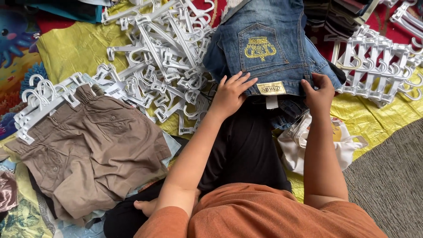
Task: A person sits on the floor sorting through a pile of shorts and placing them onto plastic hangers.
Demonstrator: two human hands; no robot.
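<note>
Denim shorts point(269, 53) lie waistband-down across the person's lap in the head view, no hanger on them yet. The left hand point(230, 94) rests flat on the waistband, fingers spread wide; the right hand point(318, 93) pinches the waistband's other end, fingers curled around the cloth. Beside the left knee, brown shorts point(94, 150) top a stack, apparently already clipped to white hangers point(42, 103). A heap of loose hangers point(169, 57) waits on the yellow sheet point(70, 53)

White plastic hangers point(167, 66) crowd ten to twelve o'clock; more hangers point(379, 70) block two o'clock. Brown shorts point(92, 150) fill eight o'clock. Grey carpet point(392, 176) at four o'clock lies open.
</note>
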